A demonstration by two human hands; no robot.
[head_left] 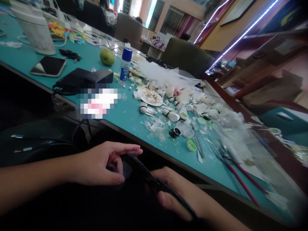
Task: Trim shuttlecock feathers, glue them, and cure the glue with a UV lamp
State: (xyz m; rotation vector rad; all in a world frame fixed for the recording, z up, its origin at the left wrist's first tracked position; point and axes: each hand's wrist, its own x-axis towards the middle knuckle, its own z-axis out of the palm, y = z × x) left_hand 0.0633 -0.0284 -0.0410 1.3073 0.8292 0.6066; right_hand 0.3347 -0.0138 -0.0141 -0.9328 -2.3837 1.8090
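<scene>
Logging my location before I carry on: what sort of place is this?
Probably a craft workroom: shuttlecocks and loose white scraps litter the teal table, a red-handled tool lies on it, and the right hand holds what look like dark scissors.

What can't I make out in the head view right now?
All in the head view:
- Black tool in the right hand: its tip is lost against the dark background.
- Left hand: curled fingers hide whether it grips anything.
- Pixelated patch: pixels mask what lies there.
- White cup: top cut off by the picture's edge.
- Blue-capped bottle: label print too small.
</scene>
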